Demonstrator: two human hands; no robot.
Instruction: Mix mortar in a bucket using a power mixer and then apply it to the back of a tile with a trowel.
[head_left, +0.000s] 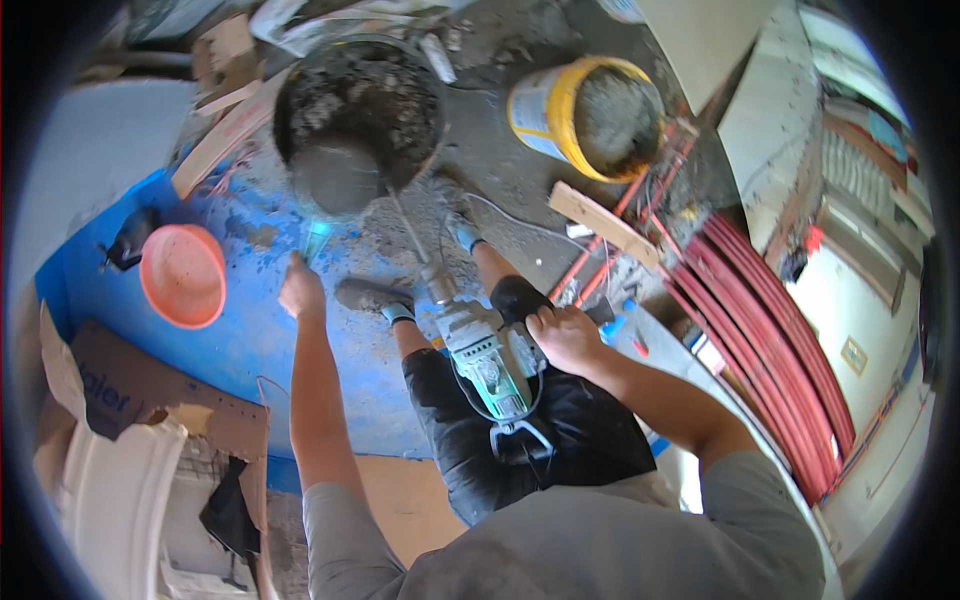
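Head view: the mixer (488,365) lies in front of the body, its body over the lap, its long axis slanting from lower right to upper left. Its shaft (410,228) runs along that line toward the near rim of the dark tub (441,125); where it ends is hidden. The right grip (567,338), the nearer one, is clamped on the mixer's right side, apparently on its side handle, so the mixer lies just to its left. The left grip (301,287) is closed on the pale blue handle of what looks like a scoop (318,238), well apart from the mixer; its grey bowl overlaps the tub's near edge. The yellow bucket (563,120) is right of the tub; the orange basin (185,275) sits left of the left grip.
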